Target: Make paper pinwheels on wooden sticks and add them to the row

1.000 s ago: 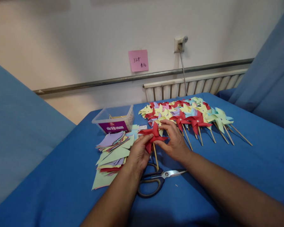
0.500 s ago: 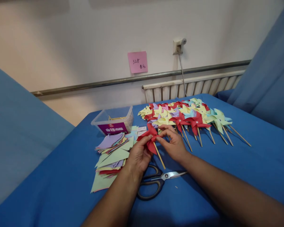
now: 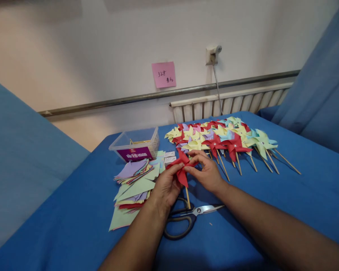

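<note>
Between my two hands is a red paper pinwheel (image 3: pixel 182 178) on a thin wooden stick (image 3: pixel 188 198) that points down toward me. My left hand (image 3: pixel 167 186) grips it from the left, thumb near the centre and the other fingers behind the paper. From the right, my right hand (image 3: pixel 205 170) pinches a blade by the centre with thumb and fingertips. Below them lie black-handled scissors (image 3: pixel 196 212), blades toward the right. Stacked coloured paper sheets (image 3: pixel 134 188) sit left of my left hand.
A clear plastic box (image 3: pixel 135 143) holding sticks stands at the back left, with small white boxes (image 3: pixel 170 157) close by. Several finished pinwheels (image 3: pixel 234 145) lie in rows at the back right. Behind the blue-covered table (image 3: pixel 81 210) are a radiator (image 3: pixel 228 103) and a rail (image 3: pixel 135 98).
The red pinwheel has turned in my hands, and its stick now points more straight down. My right fingers have shifted slightly left. The scissors stay in place.
</note>
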Motion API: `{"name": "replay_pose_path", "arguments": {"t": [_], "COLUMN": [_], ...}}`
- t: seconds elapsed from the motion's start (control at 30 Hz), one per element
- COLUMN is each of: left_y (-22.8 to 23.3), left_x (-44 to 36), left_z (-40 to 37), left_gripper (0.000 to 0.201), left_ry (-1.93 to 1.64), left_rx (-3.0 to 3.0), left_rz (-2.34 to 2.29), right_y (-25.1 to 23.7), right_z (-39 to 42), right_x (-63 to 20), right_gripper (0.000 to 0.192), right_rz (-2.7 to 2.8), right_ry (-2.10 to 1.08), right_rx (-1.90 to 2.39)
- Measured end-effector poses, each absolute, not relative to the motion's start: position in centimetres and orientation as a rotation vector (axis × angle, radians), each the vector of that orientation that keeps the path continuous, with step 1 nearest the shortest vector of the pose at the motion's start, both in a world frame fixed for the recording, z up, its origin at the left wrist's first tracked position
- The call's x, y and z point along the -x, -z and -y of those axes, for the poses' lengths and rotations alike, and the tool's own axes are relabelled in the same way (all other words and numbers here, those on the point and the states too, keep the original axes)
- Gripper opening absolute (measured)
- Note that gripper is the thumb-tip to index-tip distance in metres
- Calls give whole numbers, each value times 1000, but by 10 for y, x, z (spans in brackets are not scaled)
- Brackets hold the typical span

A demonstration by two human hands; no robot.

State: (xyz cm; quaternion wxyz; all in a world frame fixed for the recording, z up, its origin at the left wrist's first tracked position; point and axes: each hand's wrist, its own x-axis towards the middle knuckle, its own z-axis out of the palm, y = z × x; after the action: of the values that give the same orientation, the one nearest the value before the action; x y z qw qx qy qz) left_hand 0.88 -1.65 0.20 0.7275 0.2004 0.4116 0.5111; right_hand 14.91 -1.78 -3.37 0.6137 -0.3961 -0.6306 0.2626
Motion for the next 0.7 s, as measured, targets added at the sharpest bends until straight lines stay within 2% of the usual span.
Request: {"name": "replay_pose_path", "arguments": {"t": [0.3,0.7], "left_y": [-9,-7], "left_x": [-8,-10], "left_z": [15,18], "left_gripper": [14,22], "left_ry": [-1078,-1043], "left_rx": [-404,-393], "left_rz": [-884,-859], "right_y": [33,30], "right_z": [18,18], "right_x": [-151,-153], "right_gripper": [7,7], "right_rz": [1529,1483], "right_ry": [-559,-555], "right_rx": [885,869]}}
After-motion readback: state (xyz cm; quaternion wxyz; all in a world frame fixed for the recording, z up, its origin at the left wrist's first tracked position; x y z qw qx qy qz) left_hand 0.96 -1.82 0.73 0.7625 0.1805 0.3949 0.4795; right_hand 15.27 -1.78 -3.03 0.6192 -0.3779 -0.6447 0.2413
